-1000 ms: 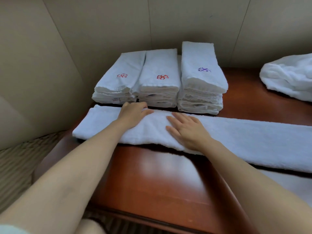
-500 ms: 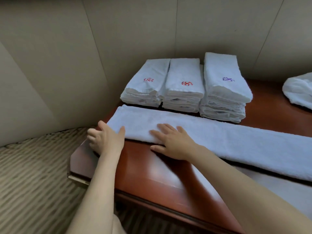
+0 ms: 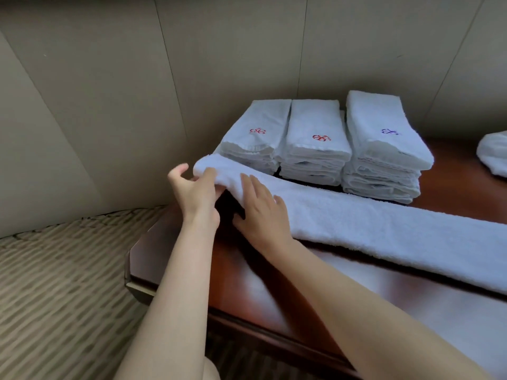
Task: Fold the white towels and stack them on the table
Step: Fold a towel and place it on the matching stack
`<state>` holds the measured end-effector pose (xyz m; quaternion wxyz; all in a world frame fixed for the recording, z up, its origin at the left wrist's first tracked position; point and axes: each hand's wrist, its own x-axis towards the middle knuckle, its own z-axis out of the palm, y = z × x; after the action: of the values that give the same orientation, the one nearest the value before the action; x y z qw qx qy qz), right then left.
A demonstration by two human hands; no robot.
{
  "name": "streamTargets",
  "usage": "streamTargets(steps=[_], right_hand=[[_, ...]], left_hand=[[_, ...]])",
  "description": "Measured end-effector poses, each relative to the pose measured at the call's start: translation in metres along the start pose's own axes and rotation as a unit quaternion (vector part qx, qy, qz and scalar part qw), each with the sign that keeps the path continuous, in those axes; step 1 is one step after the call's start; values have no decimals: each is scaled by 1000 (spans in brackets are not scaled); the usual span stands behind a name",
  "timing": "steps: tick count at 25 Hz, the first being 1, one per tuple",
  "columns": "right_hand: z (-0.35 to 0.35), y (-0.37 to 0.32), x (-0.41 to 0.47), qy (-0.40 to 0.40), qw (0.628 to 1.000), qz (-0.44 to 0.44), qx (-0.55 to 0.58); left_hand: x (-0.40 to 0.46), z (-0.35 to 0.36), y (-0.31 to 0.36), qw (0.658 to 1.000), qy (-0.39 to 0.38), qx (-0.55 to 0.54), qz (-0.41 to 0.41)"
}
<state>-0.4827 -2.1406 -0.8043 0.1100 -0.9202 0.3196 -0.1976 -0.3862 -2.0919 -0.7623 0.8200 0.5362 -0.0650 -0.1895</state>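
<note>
Head cam view, looking down at the corner of the wooden table [image 3: 175, 272]. Big change from half a second back: the long folded towel strip [image 3: 384, 223] was lying flat the whole way along, left hand beside its end and right hand pressing it down. Now the left end of the strip is lifted off the table and curling over.

The left hand [image 3: 196, 194] has that end pinched, fingers under the fabric and thumb sticking up free. The right hand [image 3: 263, 212] lies on top of the strip just beside it, fingers spread and fairly straight, pressing rather than gripping. I can't tell what its thumb is doing underneath.

So my read is the lengthwise folding is finished and the crosswise fold has just started, with the end about to be carried over to the right.

The strip sits on the table in front of the stacks, its long axis running from the lifted end at the left, near the table's corner, off toward the lower right and out of frame. The lifted end points left and up toward the wall.

Behind it, three stacks of folded towels [image 3: 318, 149] stand side by side, two with red embroidery on top, one with purple. An unfolded white towel [image 3: 493, 154] waits at the right edge.
</note>
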Motion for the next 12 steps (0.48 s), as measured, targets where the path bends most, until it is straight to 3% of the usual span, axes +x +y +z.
streamTargets(steps=[2,4,6,9,12], right_hand=[[-10,4,12,79,981,87,152],[-35,16,19,176,905,152,355],[-72,39,19,246,822,183,480],[-135,86,1,323,727,201,571],[-187,145,-33,447,636,198,597]], left_hand=[[-16,14,6,996,-76,-4,51],[-32,29,8,986,-156,10,64],[-50,42,-1,965,-229,76,105],[-87,61,-32,879,-366,215,219],[-119,79,-77,746,-470,394,258]])
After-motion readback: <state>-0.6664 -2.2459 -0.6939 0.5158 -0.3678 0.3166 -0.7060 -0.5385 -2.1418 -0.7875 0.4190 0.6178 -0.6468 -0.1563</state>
